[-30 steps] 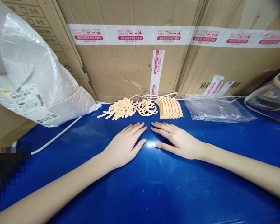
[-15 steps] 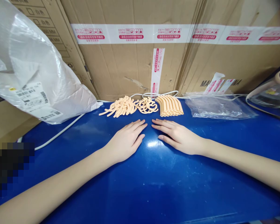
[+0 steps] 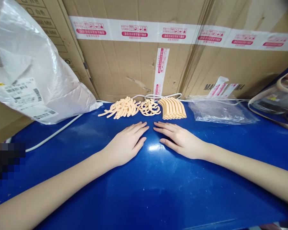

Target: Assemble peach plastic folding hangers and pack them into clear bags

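My left hand (image 3: 126,144) lies flat, palm down, on the blue table (image 3: 144,188), fingers stretched out and holding nothing. My right hand (image 3: 180,140) lies flat beside it in the same way, fingertips almost meeting. Just beyond the fingers are several peach plastic parts: a loose heap of curved strips (image 3: 120,108), a small pile of ring-shaped pieces (image 3: 149,107), and a neat stack of curved strips (image 3: 172,108). Neither hand touches them.
Taped cardboard boxes (image 3: 144,57) wall off the back. A white plastic bag with labels (image 3: 28,70) sits at the left, a white cable (image 3: 57,131) running under it. A clear plastic bag (image 3: 218,111) lies at the right, and a clear container with a beige rim (image 3: 276,99) at the far right.
Both hands stay flat on the table. The view has shifted slightly, so everything sits a little higher in the picture.
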Demonstrator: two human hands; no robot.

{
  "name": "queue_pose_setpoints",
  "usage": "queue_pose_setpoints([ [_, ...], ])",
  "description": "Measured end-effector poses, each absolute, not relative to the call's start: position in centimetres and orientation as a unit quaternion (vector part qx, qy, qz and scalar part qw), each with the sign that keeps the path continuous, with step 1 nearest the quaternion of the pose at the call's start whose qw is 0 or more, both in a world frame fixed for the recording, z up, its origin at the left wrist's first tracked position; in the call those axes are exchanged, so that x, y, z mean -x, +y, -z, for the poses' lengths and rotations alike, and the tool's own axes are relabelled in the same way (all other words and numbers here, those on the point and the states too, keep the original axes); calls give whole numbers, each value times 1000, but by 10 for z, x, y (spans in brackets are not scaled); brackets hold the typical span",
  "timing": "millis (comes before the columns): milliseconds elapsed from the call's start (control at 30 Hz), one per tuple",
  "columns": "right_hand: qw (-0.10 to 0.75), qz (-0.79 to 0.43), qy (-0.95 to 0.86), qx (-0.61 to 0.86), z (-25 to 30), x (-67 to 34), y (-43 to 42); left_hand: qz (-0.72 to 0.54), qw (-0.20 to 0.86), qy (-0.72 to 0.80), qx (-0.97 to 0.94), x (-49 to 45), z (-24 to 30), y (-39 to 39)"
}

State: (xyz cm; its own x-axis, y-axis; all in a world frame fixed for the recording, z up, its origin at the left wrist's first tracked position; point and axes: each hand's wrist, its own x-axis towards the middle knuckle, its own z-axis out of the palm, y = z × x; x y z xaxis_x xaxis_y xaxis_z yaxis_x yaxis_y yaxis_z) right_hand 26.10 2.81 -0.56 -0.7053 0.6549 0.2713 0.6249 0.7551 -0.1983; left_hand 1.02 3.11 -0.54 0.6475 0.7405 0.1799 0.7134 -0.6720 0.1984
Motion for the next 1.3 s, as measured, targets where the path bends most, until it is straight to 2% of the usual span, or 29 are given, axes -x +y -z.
queue_pose_setpoints([
  [1067, 120, -20, -927, 354, 5, -261, 29, -104, 49, 406, -906, -12, 3, 30],
  [1300, 133, 51, -928, 345, 4, -257, 21, -102, 48, 410, -905, -12, 3, 30],
])
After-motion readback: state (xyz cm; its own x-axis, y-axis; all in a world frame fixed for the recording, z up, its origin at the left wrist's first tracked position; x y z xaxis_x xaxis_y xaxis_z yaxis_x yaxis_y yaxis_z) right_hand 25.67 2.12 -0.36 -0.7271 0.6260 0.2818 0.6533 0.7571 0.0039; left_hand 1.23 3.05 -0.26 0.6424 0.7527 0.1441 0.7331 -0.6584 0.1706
